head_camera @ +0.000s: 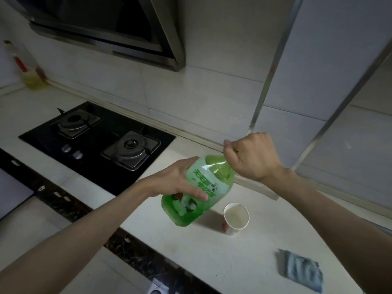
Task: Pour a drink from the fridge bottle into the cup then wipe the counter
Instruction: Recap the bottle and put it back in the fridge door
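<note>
A: Start at the left of the frame. What's there?

B: An oil bottle (31, 68) stands against the wall at upper left, blurred. Below it the gas hob (95, 136) sits sunk into the counter (212, 262), both burners bare. Neither matters to the pour, I'd say.

A: And the middle?

B: The left hand (180, 179) wraps around the belly of the green bottle (197, 192), fingers behind and thumb across the label. The bottle is lifted off the counter and tilted, neck leaning toward the upper right. That grip looks meant to steady the body while the other hand works the top.

A: The other hand, then?

B: The right hand (252, 158) is clenched over the bottle's neck, knuckles toward the camera. The cap itself is hidden under the fingers, so whether it is on or already loose, I can't tell. My guess is the cap is being twisted, so pouring has not begun.

A: Where's the cup?

B: The paper cup (235, 218) stands upright on the counter just beside the bottle's base, lower right of centre. It is placed close, so the pour will need little travel. I can't make out whether it holds any liquid.

A: And farther right?

B: A folded blue cloth (301, 270) lies at lower right, well apart from the cup, untouched, ready for the wiping.
</note>
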Motion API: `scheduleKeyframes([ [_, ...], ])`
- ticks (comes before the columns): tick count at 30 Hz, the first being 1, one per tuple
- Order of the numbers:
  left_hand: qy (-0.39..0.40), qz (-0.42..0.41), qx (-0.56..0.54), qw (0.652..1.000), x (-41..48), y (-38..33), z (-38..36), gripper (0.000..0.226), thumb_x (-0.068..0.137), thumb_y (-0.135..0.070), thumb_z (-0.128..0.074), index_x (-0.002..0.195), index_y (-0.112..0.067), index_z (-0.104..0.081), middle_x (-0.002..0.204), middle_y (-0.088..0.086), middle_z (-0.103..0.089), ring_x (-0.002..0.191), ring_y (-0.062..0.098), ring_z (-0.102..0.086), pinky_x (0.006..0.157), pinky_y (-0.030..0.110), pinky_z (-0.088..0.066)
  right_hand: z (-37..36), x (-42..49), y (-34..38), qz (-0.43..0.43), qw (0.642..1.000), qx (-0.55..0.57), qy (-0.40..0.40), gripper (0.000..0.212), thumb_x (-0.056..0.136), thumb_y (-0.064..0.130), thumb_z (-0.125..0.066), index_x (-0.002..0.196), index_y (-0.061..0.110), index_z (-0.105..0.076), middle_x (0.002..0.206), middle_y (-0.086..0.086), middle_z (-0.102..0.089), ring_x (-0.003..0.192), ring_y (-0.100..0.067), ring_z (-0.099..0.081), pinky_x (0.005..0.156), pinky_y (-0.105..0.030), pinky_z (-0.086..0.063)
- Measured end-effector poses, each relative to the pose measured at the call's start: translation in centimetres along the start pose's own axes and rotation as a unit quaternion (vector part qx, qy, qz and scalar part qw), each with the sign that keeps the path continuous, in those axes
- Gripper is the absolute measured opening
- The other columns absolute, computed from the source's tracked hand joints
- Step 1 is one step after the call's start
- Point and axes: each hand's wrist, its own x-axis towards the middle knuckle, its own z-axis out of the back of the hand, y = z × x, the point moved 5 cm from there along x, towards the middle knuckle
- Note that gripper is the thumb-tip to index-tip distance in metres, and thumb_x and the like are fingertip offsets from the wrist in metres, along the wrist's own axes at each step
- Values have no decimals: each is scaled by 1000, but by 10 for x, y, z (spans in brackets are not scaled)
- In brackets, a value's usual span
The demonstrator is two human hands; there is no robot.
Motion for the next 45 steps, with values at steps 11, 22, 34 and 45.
scheduleKeyframes([
  [11,-235,3,173,956,-7,6,-9,86,50,-49,-92,121,-28,-50,108,-16,-61,100,7,-59,81,26,-50,-35,-8,-10,-217,965,27,146,51,94,32,-36,50,8,-40,54,-8,-41,63,-34,-49,62,-33,-37],
  [22,-160,31,52,985,-51,26,13,75,56,-33,-95,120,-29,-56,104,-8,-72,96,7,-70,86,34,-59,-31,9,42,-35,994,74,76,51,81,43,-21,42,10,-27,37,2,-21,42,-29,-35,54,-28,-26],
  [34,-411,82,165,893,-138,70,31,91,48,-61,-86,125,-31,-48,114,-16,-59,106,6,-57,92,36,-51,-91,27,134,-134,947,224,185,46,79,40,-33,45,8,-34,47,-7,-34,61,-31,-45,57,-31,-33],
  [45,-576,53,-2,816,-283,69,118,83,50,-50,-92,118,-32,-48,111,-12,-65,101,4,-65,90,35,-56,-68,83,280,-53,823,529,198,44,101,46,-41,95,17,-72,84,3,-73,80,-10,-68,77,-35,-56],
])
